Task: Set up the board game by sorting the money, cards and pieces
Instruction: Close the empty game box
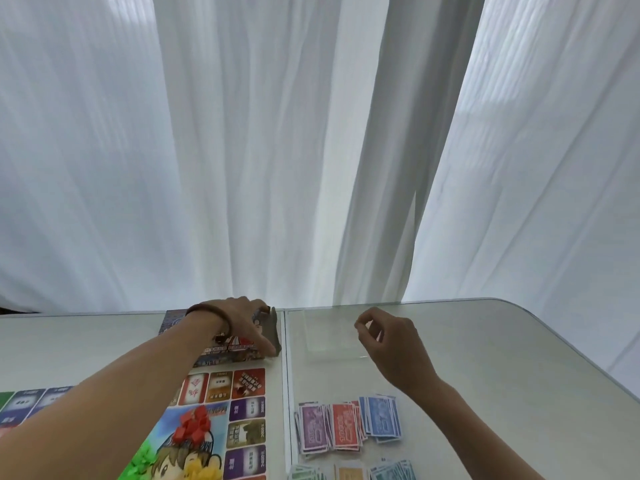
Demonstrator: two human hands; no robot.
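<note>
Gripping the right end of a colourful game box (235, 351), the left hand (242, 323) curls its fingers over the box's edge, centre frame. Print on the box, the board (246, 410) squares and the money stacks (344, 426) at lower right is too blurred to read. The right hand (388, 337) hovers with its fingers curled, thumb near forefinger; whether it holds anything, cannot tell. The lowest stacks are cut off at the bottom edge. Glossy pale table (485, 358), clear tray (325, 341) under the right hand, white curtains (242, 133) behind.

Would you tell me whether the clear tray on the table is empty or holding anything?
Empty: the bare table shows through the clear tray; nothing lies inside it.
</note>
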